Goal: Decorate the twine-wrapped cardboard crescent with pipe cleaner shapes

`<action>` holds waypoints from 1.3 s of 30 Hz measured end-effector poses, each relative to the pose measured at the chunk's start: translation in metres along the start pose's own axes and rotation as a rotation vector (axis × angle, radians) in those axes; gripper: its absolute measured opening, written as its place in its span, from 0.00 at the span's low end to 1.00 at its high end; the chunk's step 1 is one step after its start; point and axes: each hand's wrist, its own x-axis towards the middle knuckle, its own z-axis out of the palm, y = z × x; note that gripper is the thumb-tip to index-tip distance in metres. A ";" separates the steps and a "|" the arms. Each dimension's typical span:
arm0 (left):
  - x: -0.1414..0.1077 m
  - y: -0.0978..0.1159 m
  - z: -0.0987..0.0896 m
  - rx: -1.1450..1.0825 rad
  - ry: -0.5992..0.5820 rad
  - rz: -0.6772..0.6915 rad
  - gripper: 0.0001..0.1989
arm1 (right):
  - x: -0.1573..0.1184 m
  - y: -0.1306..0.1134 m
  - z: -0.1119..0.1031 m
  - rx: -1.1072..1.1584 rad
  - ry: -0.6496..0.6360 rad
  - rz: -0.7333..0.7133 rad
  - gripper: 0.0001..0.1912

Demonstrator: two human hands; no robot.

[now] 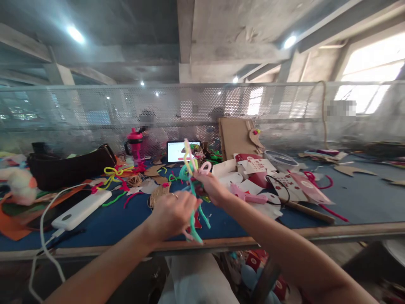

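Observation:
A bundle of fuzzy craft stems (196, 234), in green, pink and yellow, is held upright over the front of the blue table. My left hand (172, 211) is closed around its lower part, with green ends hanging below the fingers. Higher up, my right hand (210, 185) pinches the bundle near a pink loop (206, 167) and a green coil. The palms face away or inward, so part of the bundle is hidden by the fingers.
A white power bank (81, 210) with a cable lies left. Behind are a pink bottle (136, 145), a black bag (71, 166) and a lit tablet (177, 152). At right are a pink glue gun (248, 195), printed cards (286, 185) and a wooden stick (308, 212).

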 end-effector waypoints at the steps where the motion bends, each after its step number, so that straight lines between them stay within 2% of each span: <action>1: 0.001 -0.009 -0.003 -0.062 0.026 -0.119 0.16 | 0.000 -0.007 -0.002 0.044 0.031 0.042 0.10; 4: -0.001 -0.036 -0.011 -0.371 0.060 -0.451 0.18 | 0.000 -0.027 -0.009 0.199 0.066 0.069 0.09; 5: -0.004 -0.041 -0.010 -0.467 0.116 -0.543 0.19 | 0.000 -0.032 -0.011 0.242 0.056 0.066 0.09; 7: -0.013 -0.043 -0.002 -0.699 0.236 -0.712 0.20 | -0.001 -0.035 -0.013 0.292 0.020 0.048 0.10; 8: -0.018 -0.040 0.004 -0.854 0.246 -0.794 0.21 | -0.002 -0.035 -0.013 0.299 -0.002 0.033 0.11; 10: -0.026 -0.026 0.021 -1.140 0.064 -0.890 0.23 | -0.002 -0.030 -0.011 0.310 -0.028 0.004 0.12; 13: -0.030 0.001 0.041 -1.482 -0.215 -0.905 0.22 | 0.000 -0.017 -0.005 0.331 -0.015 -0.005 0.14; 15: -0.029 0.013 0.044 -1.600 -0.247 -0.930 0.19 | 0.001 -0.009 -0.004 0.308 0.020 -0.025 0.15; 18: -0.025 0.019 0.034 -1.682 -0.158 -0.968 0.19 | 0.002 0.005 -0.011 0.163 0.116 -0.056 0.16; 21: -0.024 0.018 0.019 -1.708 -0.139 -0.971 0.20 | 0.003 0.018 -0.022 -0.057 0.160 -0.018 0.18; 23: -0.024 0.017 0.010 -1.719 -0.133 -0.991 0.20 | 0.004 0.024 -0.026 -0.175 0.125 -0.021 0.20; 28: -0.022 0.010 -0.009 -1.842 -0.099 -1.116 0.18 | -0.005 0.019 -0.027 -0.359 -0.032 -0.289 0.19; 30: -0.023 0.004 -0.015 -1.907 -0.111 -1.181 0.18 | -0.013 0.013 -0.026 -0.396 -0.083 -0.237 0.19; 34: -0.029 -0.003 -0.022 -1.959 -0.098 -1.266 0.18 | -0.028 0.007 -0.026 -0.376 -0.137 -0.022 0.17; 39: -0.041 -0.002 -0.029 -1.907 -0.101 -1.257 0.19 | -0.032 0.008 -0.032 -0.451 -0.223 0.011 0.19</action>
